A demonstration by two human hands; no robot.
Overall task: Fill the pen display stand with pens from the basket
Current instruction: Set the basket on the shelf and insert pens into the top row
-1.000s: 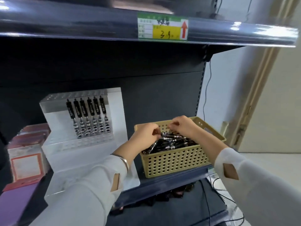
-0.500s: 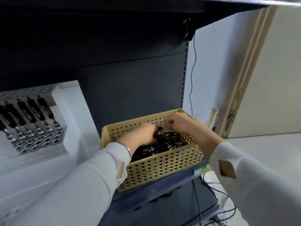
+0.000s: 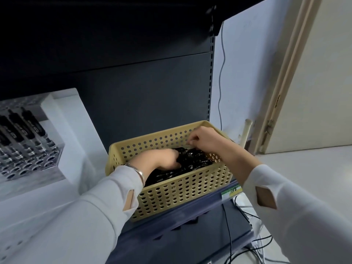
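A tan perforated basket (image 3: 182,189) sits on the dark shelf, full of black pens (image 3: 192,164). My left hand (image 3: 158,161) is down inside the basket with its fingers curled into the pile of pens. My right hand (image 3: 205,138) hovers over the basket's far right part, fingers pinched together just above the pens; whether it holds one is hidden. The clear acrylic pen display stand (image 3: 30,149) is at the far left, with several black pens (image 3: 24,126) standing in its holes and many holes free.
A dark shelf back panel (image 3: 144,96) rises behind the basket. The shelf's front edge carries a green price label (image 3: 231,191). Cables (image 3: 245,242) trail on the floor at lower right. A cream door and frame (image 3: 304,92) stand to the right.
The view has swung right and down, pushing the display stand to the left edge. My left hand has sunk deeper into the pens; my right hand stays over the basket's far side.
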